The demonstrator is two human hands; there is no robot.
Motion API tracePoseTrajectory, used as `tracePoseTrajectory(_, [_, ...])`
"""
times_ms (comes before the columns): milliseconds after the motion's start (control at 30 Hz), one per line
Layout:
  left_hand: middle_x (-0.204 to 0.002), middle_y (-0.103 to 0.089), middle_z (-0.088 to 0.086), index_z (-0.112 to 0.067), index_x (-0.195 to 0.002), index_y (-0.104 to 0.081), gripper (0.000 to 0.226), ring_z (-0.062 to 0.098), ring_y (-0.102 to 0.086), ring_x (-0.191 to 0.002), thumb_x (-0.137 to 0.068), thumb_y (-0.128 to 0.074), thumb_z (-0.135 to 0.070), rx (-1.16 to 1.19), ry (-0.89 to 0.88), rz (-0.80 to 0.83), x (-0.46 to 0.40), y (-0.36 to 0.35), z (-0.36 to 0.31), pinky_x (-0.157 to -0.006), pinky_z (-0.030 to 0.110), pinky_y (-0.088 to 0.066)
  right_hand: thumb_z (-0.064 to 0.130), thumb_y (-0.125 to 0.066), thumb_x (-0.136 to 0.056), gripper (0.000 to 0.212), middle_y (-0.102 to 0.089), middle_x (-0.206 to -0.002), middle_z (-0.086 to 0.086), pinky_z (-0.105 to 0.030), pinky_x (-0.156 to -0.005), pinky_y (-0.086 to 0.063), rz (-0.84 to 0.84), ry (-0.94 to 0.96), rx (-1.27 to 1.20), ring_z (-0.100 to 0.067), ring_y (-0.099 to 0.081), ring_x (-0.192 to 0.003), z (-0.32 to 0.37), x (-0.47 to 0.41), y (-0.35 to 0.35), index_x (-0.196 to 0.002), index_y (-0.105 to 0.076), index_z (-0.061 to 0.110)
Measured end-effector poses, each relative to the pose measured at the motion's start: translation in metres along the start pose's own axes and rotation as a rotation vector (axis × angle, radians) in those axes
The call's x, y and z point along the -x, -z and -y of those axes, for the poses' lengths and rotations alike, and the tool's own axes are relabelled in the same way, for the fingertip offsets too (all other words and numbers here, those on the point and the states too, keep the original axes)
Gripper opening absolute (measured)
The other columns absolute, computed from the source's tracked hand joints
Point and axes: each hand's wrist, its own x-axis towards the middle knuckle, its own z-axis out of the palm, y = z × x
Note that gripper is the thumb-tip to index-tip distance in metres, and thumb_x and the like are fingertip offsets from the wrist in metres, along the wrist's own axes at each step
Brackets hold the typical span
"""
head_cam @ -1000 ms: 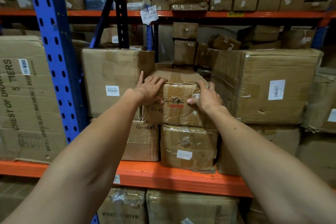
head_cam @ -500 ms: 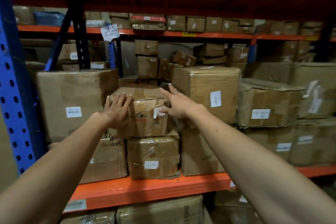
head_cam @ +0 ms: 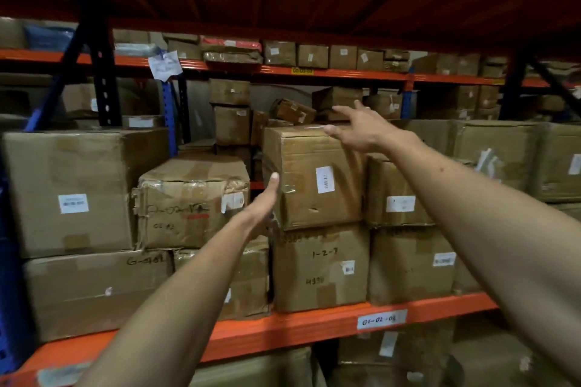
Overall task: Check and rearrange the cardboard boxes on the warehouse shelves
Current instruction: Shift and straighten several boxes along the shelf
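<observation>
Both hands are reaching with fingers straight, gripping nothing. Left hand (head_cam: 264,207) is lying edge-on against the near-left corner of the upper box (head_cam: 314,179); right hand (head_cam: 361,130) is hovering at its top right edge. Box is sitting on the marked lower box (head_cam: 320,270), right of the taped box (head_cam: 191,201), on the orange shelf (head_cam: 283,328).

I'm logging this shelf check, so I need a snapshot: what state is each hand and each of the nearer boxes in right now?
Left hand: open, fingers straight, at the left front edge of the upper box.
Right hand: open, fingers spread, over that box's top right.
Upper box: closed, taped, stacked on the box marked 1-2-3.
Box marked 1-2-3: closed, upright on the shelf.
Crumpled box: closed, front edge torn, white label peeling.
</observation>
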Motion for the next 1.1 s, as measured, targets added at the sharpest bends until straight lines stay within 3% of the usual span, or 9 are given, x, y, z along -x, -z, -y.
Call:
tracePoseTrajectory(100, [-0.154, -0.046, 0.005, -0.034, -0.155, -0.041, 0.124, 0.038, -0.044, -0.14, -0.056, -0.033, -0.108, 0.117, 0.052, 0.009, -0.009, -0.019, -0.008, -0.108, 0.062, -0.041, 0.079, -0.057, -0.086, 0.092, 0.002, -0.173, -0.012, -0.062, -0.125, -0.011, 0.092, -0.011, -0.004, -0.04, -0.003, -0.158, -0.034, -0.015, -0.009, -0.162, -0.017, 0.045])
tracePoseTrajectory(233, [-0.163, -0.034, 0.009, -0.038, -0.161, -0.024, 0.133, 0.04, -0.033, -0.148, -0.049, -0.046, -0.107, 0.077, 0.079, 0.039, -0.014, -0.036, -0.022, -0.113, 0.072, -0.028, 0.083, -0.069, -0.072, 0.105, 0.009, -0.173, -0.009, -0.064, -0.124, -0.008, 0.223, 0.041, -0.056, -0.04, 0.002, -0.158, -0.064, -0.034, -0.026, -0.158, -0.014, 0.057])
tracePoseTrajectory(333, [-0.155, -0.045, 0.007, -0.041, -0.159, -0.021, 0.14, 0.036, -0.048, -0.136, -0.04, -0.066, -0.099, 0.027, 0.074, -0.057, -0.024, -0.041, -0.012, -0.111, 0.067, -0.038, 0.078, -0.075, -0.071, 0.099, -0.011, -0.171, -0.007, -0.062, -0.121, -0.019, 0.216, 0.131, -0.111, -0.04, -0.016, -0.155, -0.075, -0.052, -0.035, -0.154, -0.024, 0.062])
tracePoseTrajectory(400, [-0.152, -0.049, 0.005, -0.043, -0.157, -0.028, 0.128, 0.033, -0.054, -0.13, -0.047, -0.069, -0.094, 0.053, 0.05, -0.142, -0.032, -0.044, -0.004, -0.109, 0.063, -0.043, 0.078, -0.079, -0.065, 0.097, -0.03, -0.16, -0.006, -0.06, -0.117, -0.031, 0.218, 0.162, -0.181, -0.037, -0.031, -0.146, -0.08, -0.062, -0.037, -0.15, -0.033, 0.061])
tracePoseTrajectory(567, [-0.148, -0.051, 0.005, -0.043, -0.157, -0.029, 0.09, 0.03, -0.057, -0.123, -0.08, -0.063, -0.075, 0.111, 0.037, -0.224, -0.038, -0.054, -0.003, -0.101, 0.05, -0.051, 0.086, -0.081, -0.049, 0.104, -0.039, -0.158, -0.001, -0.059, -0.114, -0.037, 0.235, 0.184, -0.296, -0.032, -0.037, -0.144, -0.085, -0.077, -0.041, -0.142, -0.041, 0.065])
tracePoseTrajectory(700, [-0.136, -0.059, 0.001, -0.03, -0.156, -0.031, 0.089, 0.026, -0.06, -0.116, -0.084, -0.065, -0.069, 0.258, 0.039, -0.338, -0.038, -0.071, -0.006, -0.097, 0.047, -0.05, 0.075, -0.085, -0.059, 0.094, -0.045, -0.157, -0.001, -0.053, -0.115, -0.039, 0.214, 0.218, -0.333, -0.031, -0.039, -0.144, -0.085, -0.069, -0.04, -0.144, -0.05, 0.056])
tracePoseTrajectory(800, [-0.119, -0.061, -0.001, -0.022, -0.153, -0.038, 0.081, 0.015, -0.063, -0.095, -0.088, -0.066, -0.062, 0.326, 0.003, -0.399, -0.028, -0.081, -0.006, -0.087, 0.038, -0.051, 0.065, -0.086, -0.069, 0.087, -0.047, -0.156, -0.003, -0.044, -0.111, -0.039, 0.197, 0.238, -0.339, -0.03, -0.042, -0.143, -0.082, -0.057, -0.033, -0.147, -0.052, 0.047])
tracePoseTrajectory(1000, [-0.12, -0.062, 0.002, -0.021, -0.148, -0.04, 0.076, 0.016, -0.062, -0.087, -0.089, -0.065, -0.061, 0.354, 0.02, -0.388, 0.012, -0.084, -0.008, -0.076, 0.039, -0.053, 0.068, -0.085, -0.067, 0.083, -0.047, -0.154, -0.004, -0.054, -0.116, -0.037, 0.203, 0.251, -0.35, -0.031, -0.035, -0.146, -0.066, -0.025, -0.013, -0.142, -0.054, 0.052])
tracePoseTrajectory(1100, [-0.11, -0.064, -0.001, -0.022, -0.147, -0.041, 0.074, 0.018, -0.062, -0.088, -0.089, -0.064, -0.063, 0.341, 0.025, -0.388, 0.043, -0.086, -0.01, -0.069, 0.037, -0.051, 0.073, -0.085, -0.062, 0.087, -0.048, -0.153, -0.005, -0.055, -0.116, -0.038, 0.213, 0.237, -0.34, -0.032, -0.037, -0.145, -0.059, -0.004, 0.0, -0.141, -0.055, 0.053])
